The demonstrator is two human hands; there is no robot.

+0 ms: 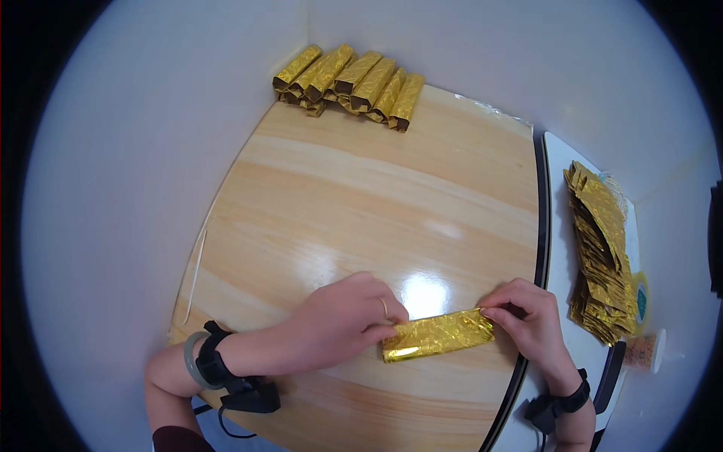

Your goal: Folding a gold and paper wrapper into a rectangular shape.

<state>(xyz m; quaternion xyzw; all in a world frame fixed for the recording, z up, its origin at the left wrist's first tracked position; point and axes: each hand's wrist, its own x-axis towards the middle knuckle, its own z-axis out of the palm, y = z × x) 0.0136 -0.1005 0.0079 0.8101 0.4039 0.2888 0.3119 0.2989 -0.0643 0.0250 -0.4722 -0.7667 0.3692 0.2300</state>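
Observation:
A flat folded strip of shiny gold foil paper [438, 337] lies at the near side of the wooden tabletop, slightly tilted up toward the right. At its left end is my left hand [350, 313], closed, with thumb and fingertips pinching the upper left corner. My right hand [529, 320] pinches the upper right corner between thumb and forefinger. Part of each end is hidden behind my fingertips. I wear a ring on the left hand, a pale bangle on the left arm and a black strap on both wrists.
Several gold foil rolls with dark open ends [365, 79] are piled at the far side against the white wall. A tall stack of gold foil sheets [602, 260] rests on a white surface at right. Nearby stand a tape roll [641, 297] and a cup [646, 351].

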